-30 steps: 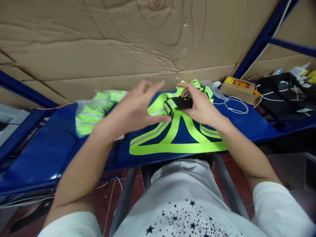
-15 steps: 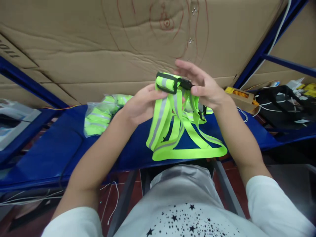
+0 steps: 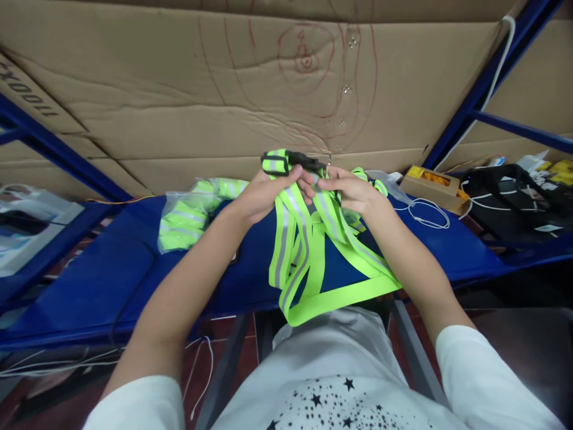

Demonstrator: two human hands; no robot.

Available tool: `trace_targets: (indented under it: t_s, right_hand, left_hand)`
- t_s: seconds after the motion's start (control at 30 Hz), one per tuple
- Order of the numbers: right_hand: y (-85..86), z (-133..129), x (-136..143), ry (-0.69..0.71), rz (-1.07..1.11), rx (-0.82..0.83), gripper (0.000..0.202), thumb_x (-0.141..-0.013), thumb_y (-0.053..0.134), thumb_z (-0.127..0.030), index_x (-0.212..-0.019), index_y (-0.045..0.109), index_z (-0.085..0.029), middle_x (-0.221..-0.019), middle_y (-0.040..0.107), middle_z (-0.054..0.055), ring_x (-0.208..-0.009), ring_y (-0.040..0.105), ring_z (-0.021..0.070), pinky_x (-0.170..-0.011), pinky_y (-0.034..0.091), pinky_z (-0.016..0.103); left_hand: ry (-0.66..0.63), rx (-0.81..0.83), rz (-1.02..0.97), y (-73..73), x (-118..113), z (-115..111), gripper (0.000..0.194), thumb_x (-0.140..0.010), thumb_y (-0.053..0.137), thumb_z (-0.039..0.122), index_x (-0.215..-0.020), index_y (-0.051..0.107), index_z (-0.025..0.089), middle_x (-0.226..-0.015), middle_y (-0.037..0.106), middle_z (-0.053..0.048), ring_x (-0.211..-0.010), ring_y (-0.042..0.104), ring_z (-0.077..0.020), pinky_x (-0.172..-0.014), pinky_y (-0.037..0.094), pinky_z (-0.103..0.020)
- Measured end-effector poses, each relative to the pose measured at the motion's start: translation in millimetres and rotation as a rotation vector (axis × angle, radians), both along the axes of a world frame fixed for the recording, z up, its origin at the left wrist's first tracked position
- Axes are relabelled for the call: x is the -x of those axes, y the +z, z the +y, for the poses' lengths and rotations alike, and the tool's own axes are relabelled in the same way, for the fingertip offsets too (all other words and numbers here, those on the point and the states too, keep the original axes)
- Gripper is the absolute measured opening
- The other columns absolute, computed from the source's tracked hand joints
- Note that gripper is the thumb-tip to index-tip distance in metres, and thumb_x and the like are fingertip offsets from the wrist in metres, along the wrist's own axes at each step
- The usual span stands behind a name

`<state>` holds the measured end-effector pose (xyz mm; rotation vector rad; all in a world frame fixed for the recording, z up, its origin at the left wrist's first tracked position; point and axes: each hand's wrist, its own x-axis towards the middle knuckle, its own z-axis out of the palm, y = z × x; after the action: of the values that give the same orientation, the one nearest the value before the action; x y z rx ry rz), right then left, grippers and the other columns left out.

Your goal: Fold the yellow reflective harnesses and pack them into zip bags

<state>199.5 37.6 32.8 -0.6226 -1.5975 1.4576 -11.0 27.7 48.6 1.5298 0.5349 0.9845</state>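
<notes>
Nearest are the white shirt [image 3: 344, 388] of the wearer, printed with black stars, and below the table grey bars [image 3: 416, 352] slanting over a dark red tiled floor [image 3: 230, 346], where a white cable [image 3: 209, 364] trails.

The tabletop [image 3: 96, 272] is a long, glossy blue surface running across the view, with a dark cord lying over its left part. A neon yellow-green strap harness [image 3: 333, 303] with grey reflective stripes is partly lifted above its middle, the lower band looping down at the front edge. The left hand [image 3: 264, 194] has its fingers closed around the straps just under a black buckle [image 3: 307, 160]; the right hand [image 3: 351, 190] has its fingers drawn together on the strap by the buckle's right end. The two hands are close together, their fingertips almost meeting.

Beyond the left forearm, a clear plastic bag [image 3: 182, 224] of similar folded bands rests near the back of the table. To the right sit a coiled white cable [image 3: 430, 221], an open cardboard box [image 3: 432, 194] with orange contents, and a black bag [image 3: 501, 206]. A white tray [image 3: 54, 239] stands at far left.

Farthest, large cardboard sheets [image 3: 134, 71] with red drawn curves wall the back, between slanting blue frame posts [image 3: 505, 83].
</notes>
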Motion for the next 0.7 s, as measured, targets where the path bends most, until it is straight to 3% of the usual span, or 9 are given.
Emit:
trace_targets:
  t_s: [0.1,0.17,0.23,0.3,0.4,0.47,0.6,0.7]
  right_hand:
    - [-16.3,2.4,0.6,-0.102,0.040,0.094,0.061,-0.059,0.098,-0.032,-0.113,0.071,-0.021,-0.093,0.075,-0.002,-0.091,0.071,0.0163,-0.096,0.055,0.032]
    - [-24.0,1.1,-3.0,-0.158,0.054,0.160,0.072,-0.057,0.098,-0.024,-0.122,0.069,-0.025,-0.103,0.076,-0.003,-0.100,0.071,0.0157,-0.103,0.052,0.031]
    - [-30.6,-1.4,-8.4,-0.100,0.050,0.258,0.068,-0.059,0.098,-0.031,-0.121,0.069,-0.026,-0.107,0.077,-0.001,-0.103,0.072,0.0189,-0.100,0.056,0.034]
    - [-36.7,-4.1,-12.4,-0.019,0.055,0.328,0.057,-0.065,0.095,-0.047,-0.111,0.072,-0.023,-0.104,0.078,0.003,-0.097,0.073,0.0223,-0.092,0.060,0.038]
    - [-44.9,-7.2,-10.8,0.005,0.040,0.285,0.048,-0.068,0.092,-0.054,-0.097,0.074,-0.020,-0.097,0.078,0.004,-0.091,0.072,0.0203,-0.089,0.060,0.034]
    - [-50.0,-8.3,-4.9,-0.039,0.018,0.204,0.042,-0.065,0.095,-0.043,-0.094,0.075,-0.019,-0.093,0.078,0.001,-0.089,0.072,0.0171,-0.089,0.058,0.029]
    - [-59.6,-8.0,9.1,-0.198,0.042,0.068,0.040,-0.062,0.095,-0.036,-0.094,0.077,-0.019,-0.088,0.078,-0.002,-0.084,0.071,0.0148,-0.087,0.057,0.027]
    - [-64.3,-6.8,14.4,-0.295,0.038,-0.022,0.039,-0.063,0.093,-0.038,-0.093,0.078,-0.019,-0.088,0.078,-0.002,-0.086,0.071,0.0168,-0.089,0.056,0.030]
  left_hand:
    - [0.049,-0.040,0.004,-24.9,-2.2,4.3,0.041,-0.083,0.082,0.058,-0.088,0.077,0.017,-0.082,0.076,-0.006,-0.077,0.074,-0.0198,-0.076,0.063,-0.031]
    - [0.033,-0.025,-0.026,-39.0,-3.0,4.2,0.041,-0.084,0.081,0.058,-0.093,0.078,0.019,-0.095,0.078,-0.007,-0.093,0.075,-0.0232,-0.084,0.063,-0.034]
    - [-0.024,0.027,-0.083,-49.6,-1.5,3.9,0.038,-0.087,0.079,0.056,-0.099,0.079,0.020,-0.116,0.076,-0.009,-0.113,0.071,-0.0269,-0.094,0.061,-0.037]
    - [-0.084,0.086,-0.139,-57.0,1.9,4.2,0.034,-0.089,0.078,0.052,-0.102,0.078,0.021,-0.131,0.072,-0.008,-0.128,0.065,-0.0287,-0.104,0.058,-0.040]
    - [-0.137,0.169,-0.131,-64.7,6.0,5.8,0.037,-0.088,0.079,0.053,-0.105,0.078,0.021,-0.128,0.073,-0.009,-0.129,0.065,-0.0312,-0.107,0.057,-0.047]
    - [-0.053,0.158,-0.097,-69.2,5.3,7.1,0.045,-0.083,0.082,0.058,-0.105,0.078,0.019,-0.117,0.077,-0.010,-0.122,0.069,-0.0318,-0.108,0.056,-0.049]
    - [0.239,-0.066,-0.090,-76.5,-3.1,7.1,0.052,-0.072,0.091,0.054,-0.107,0.075,0.019,-0.112,0.079,-0.008,-0.116,0.072,-0.0292,-0.110,0.054,-0.045]
    - [0.297,-0.122,-0.088,-78.8,-8.8,2.8,0.060,-0.066,0.095,0.049,-0.114,0.072,0.021,-0.108,0.079,-0.007,-0.103,0.076,-0.0284,-0.098,0.061,-0.043]
